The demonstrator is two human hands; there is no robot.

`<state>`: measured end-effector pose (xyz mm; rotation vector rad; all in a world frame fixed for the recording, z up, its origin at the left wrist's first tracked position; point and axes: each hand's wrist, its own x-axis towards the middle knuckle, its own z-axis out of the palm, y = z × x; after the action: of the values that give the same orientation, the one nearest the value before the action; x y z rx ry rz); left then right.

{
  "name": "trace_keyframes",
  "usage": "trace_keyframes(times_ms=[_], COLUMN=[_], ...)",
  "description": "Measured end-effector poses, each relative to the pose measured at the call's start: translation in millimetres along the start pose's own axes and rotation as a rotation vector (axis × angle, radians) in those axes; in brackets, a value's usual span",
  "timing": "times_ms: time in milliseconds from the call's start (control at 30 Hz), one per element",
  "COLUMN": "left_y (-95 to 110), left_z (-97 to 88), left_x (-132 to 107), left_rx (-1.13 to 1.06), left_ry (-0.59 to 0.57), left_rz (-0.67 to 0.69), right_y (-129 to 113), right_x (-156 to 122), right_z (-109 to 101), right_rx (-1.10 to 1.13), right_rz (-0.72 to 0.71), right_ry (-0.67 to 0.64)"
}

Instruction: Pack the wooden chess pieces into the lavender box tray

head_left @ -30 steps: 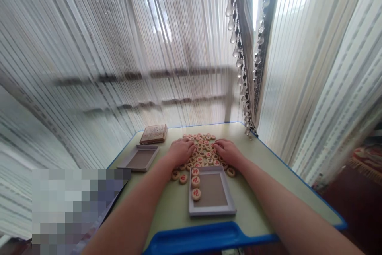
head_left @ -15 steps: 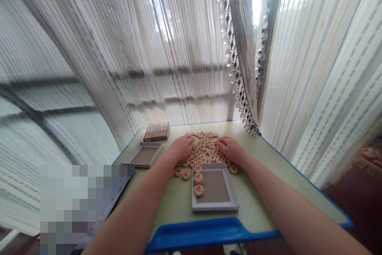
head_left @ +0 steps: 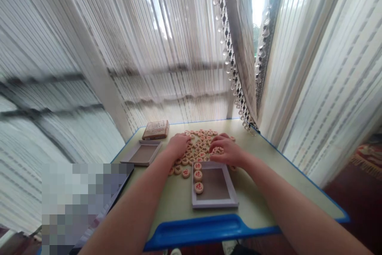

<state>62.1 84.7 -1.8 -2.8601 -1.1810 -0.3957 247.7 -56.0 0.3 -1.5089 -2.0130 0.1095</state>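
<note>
Many round wooden xiangqi pieces [head_left: 197,149] with red and black characters lie spread on the table, face up where I can read them. My left hand [head_left: 179,144] rests at the left edge of the spread, fingers stretched out against the pieces. On the right side my right hand [head_left: 226,150] arches over several pieces with its fingers apart, partly hiding them. Nearer to me, between my forearms, lies a shallow box tray [head_left: 232,191]. Three red-lettered pieces stand in a column along its left wall, the middle one being a xiangqi piece [head_left: 198,175].
A second shallow tray [head_left: 146,153] lies at the left, with a brown printed box [head_left: 155,129] behind it. The pale green table [head_left: 268,175] has a blue rim and a blue front ledge [head_left: 199,229]. Curtains [head_left: 179,68] hang behind the far edge.
My right hand has moved slightly left and toward me, over pieces that were visible, and its fingers have spread. My left hand has shifted a little left.
</note>
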Motion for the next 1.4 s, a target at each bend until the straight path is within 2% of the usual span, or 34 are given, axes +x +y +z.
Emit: trace_keyframes(times_ms=[100,167,333,500,600,733,900,1000,1167,1233,1300,1367,1400], left_y=[0.0,-0.1,-0.7,3.0,13.8,34.1,51.6,55.4,51.0,45.4,39.7,36.2,35.6], left_z=[1.3,1.3,-0.1,-4.2,-10.7,-19.2,-19.1,-16.6,-20.1,-24.9,-29.9,-32.8,-33.0], left_x=[0.7,1.6,4.7,6.1,3.2,-2.3,-4.5,-4.5,-3.9,-6.0,-12.2,-22.7,-28.9], left_rx=[-0.027,-0.042,-0.175,-0.483,-0.774,-1.101,-1.193,-1.216,-1.160,-0.941,-0.547,-0.240,-0.178], left_ry=[-0.011,0.001,0.095,0.173,0.121,0.027,-0.030,-0.046,-0.094,-0.114,-0.090,-0.046,-0.036], left_rz=[0.014,0.007,-0.029,-0.070,-0.079,-0.017,0.048,0.065,0.054,0.056,0.025,-0.029,-0.026], right_y=[-9.4,-8.9,-1.8,1.4,5.6,9.5,8.5,8.3,8.0,7.3,5.6,3.0,1.3], right_x=[-3.1,-3.3,-0.5,2.2,3.3,3.4,4.1,4.5,3.9,3.1,1.6,-1.4,-3.4], right_z=[0.9,4.7,10.9,12.5,14.2,14.3,13.2,15.4,15.3,11.9,7.9,4.7,3.7], right_rx=[-0.021,-0.047,-0.061,-0.059,-0.065,-0.093,-0.044,0.002,0.035,-0.002,-0.058,-0.092,-0.100], right_rz=[-0.047,-0.064,-0.056,-0.020,0.008,0.028,0.015,-0.023,-0.017,0.043,0.088,0.076,0.048], right_ry=[-0.108,-0.125,-0.092,-0.020,0.020,0.065,0.261,0.289,0.255,0.216,0.154,0.081,0.041])
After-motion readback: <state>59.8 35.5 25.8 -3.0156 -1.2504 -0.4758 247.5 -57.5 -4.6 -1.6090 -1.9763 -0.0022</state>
